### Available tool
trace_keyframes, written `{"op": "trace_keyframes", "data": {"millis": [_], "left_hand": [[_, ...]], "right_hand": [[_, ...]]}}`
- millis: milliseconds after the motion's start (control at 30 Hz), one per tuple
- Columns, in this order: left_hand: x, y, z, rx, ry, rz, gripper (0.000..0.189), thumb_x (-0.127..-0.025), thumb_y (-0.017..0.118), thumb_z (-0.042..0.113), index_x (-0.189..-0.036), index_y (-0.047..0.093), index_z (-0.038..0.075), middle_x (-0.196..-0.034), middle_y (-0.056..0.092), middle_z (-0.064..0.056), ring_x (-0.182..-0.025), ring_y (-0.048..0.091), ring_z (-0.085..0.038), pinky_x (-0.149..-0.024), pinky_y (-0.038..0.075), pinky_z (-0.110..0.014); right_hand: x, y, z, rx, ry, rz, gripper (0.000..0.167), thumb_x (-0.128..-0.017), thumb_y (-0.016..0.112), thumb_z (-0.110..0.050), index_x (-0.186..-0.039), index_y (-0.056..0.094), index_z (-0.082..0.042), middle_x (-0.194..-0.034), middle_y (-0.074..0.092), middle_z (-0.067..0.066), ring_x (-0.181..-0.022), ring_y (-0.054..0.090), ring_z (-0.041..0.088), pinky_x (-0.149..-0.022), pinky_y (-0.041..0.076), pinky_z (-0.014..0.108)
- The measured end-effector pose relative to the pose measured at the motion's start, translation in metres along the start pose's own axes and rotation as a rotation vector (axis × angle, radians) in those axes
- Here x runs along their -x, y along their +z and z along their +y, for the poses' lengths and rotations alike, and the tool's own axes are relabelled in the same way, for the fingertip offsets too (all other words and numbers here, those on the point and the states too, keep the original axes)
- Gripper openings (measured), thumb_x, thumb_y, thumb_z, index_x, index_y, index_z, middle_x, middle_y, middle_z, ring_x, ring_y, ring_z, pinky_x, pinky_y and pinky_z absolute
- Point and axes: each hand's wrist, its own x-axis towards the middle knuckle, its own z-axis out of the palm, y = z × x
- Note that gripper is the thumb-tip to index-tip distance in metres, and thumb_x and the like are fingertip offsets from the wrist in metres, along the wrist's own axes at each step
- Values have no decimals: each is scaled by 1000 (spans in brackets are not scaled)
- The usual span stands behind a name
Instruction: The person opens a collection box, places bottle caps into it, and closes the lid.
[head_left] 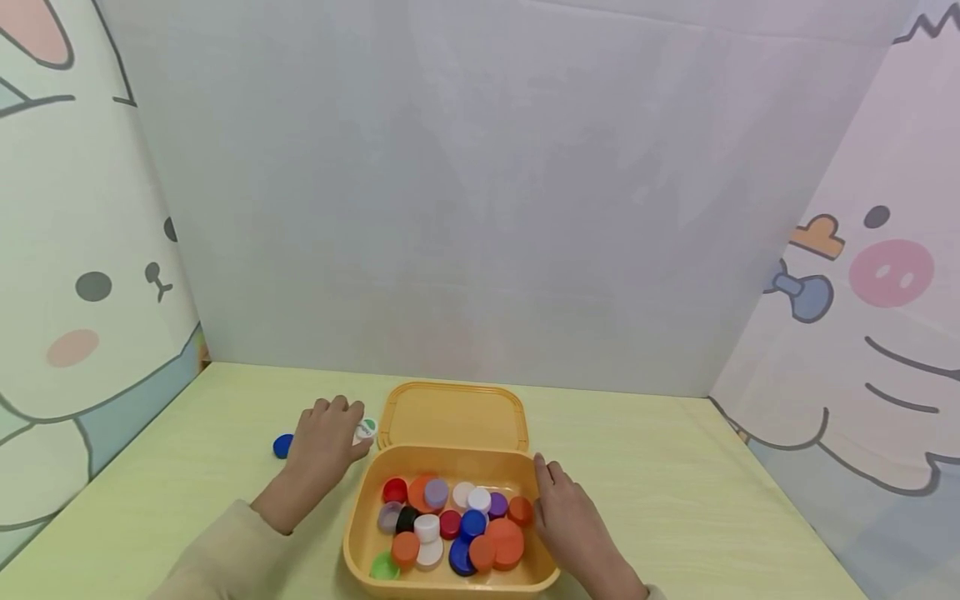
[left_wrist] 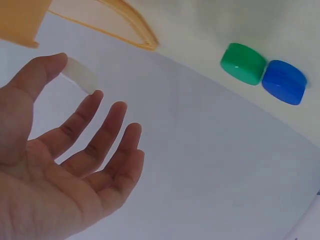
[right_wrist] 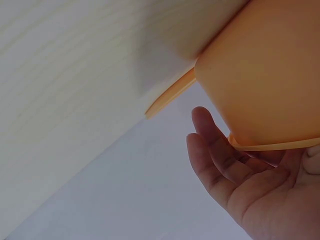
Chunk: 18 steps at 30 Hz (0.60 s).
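Note:
My left hand (head_left: 324, 442) pinches a white bottle cap (left_wrist: 80, 76) between thumb and index fingertip; the other fingers curve loosely in the left wrist view. Green print shows on the cap's top in the head view. At its side are a blue cap (left_wrist: 284, 82) and a green cap (left_wrist: 243, 64), the green one hidden by the hand from above. An orange-yellow plastic box (head_left: 450, 590) holds many bottle caps in mixed colours. My right hand (head_left: 572, 521) grips the box's right rim, fingers outside the wall; its thumb is hidden in the right wrist view.
Behind the box, the matching lid (head_left: 453, 417) lies on the pale yellow table (head_left: 652, 475). A grey-white cloth (head_left: 465, 208) closes off the back, and panels with cartoon animals stand left and right.

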Motion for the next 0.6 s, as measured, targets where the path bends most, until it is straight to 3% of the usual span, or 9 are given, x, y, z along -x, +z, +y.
{"op": "trace_keyframes", "data": {"millis": [233,600], "left_hand": [[5,-13,27,68,56,4,39,-70,76,32,-97,61,8,-87,57,-8,-78,49,-24,-69,47,-35],[18,-19,68,139,152,-139,40,-71,74,41,-96,61,13,-85,55,-3,-81,47,-21,-74,44,-35]], "right_hand": [[0,0,0,0,4,-2,49,-85,52,-12,-130,44,3,-113,54,17,-88,58,26,-81,51,42],[-1,0,0,-9,21,-20,50,-85,52,-13,-131,43,3,-112,54,16,-86,58,25,-81,51,42]]}}
